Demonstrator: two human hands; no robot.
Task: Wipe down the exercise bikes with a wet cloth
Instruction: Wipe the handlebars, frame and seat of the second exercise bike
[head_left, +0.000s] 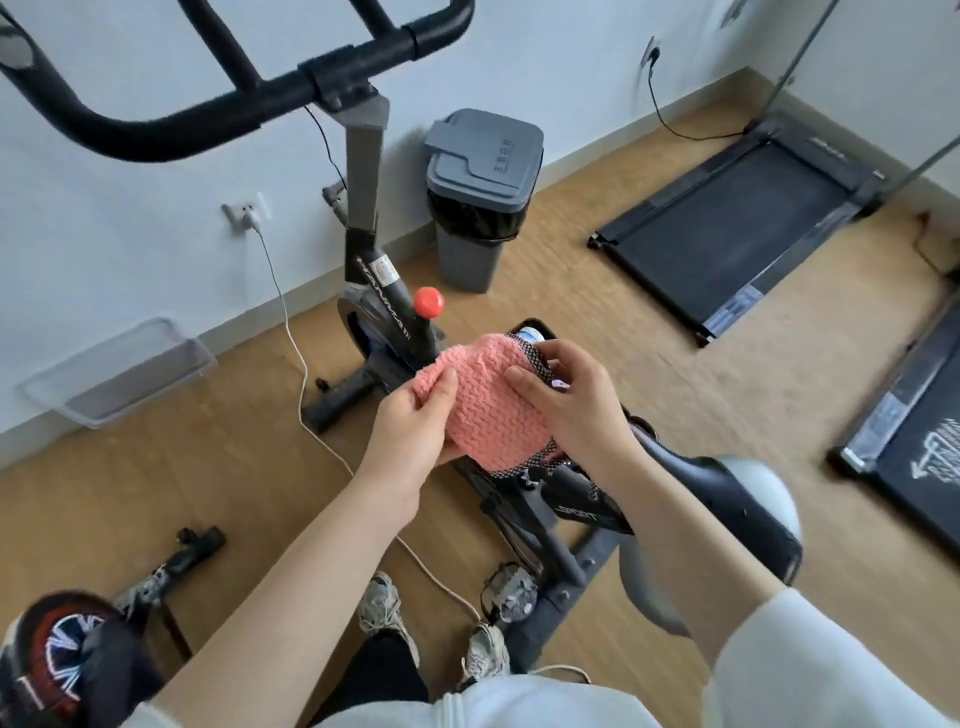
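Note:
A pink knitted cloth (493, 405) with a black-and-white patterned edge is held in front of me, above the frame of a black exercise bike (384, 291). My left hand (410, 436) grips its left side, thumb on top. My right hand (576, 400) pinches its right edge. The bike's black handlebars (208, 119) arch across the top left, its red knob (429, 302) stands just beyond the cloth, and its dark saddle (727, 499) lies under my right forearm. Part of a second bike (67, 660) shows at the bottom left.
A grey lidded bin (478, 208) stands by the wall behind the bike. Two black treadmills (737, 228) lie on the wooden floor to the right. A white cable (291, 343) runs from a wall socket across the floor. A clear plastic tray (124, 374) leans on the left wall.

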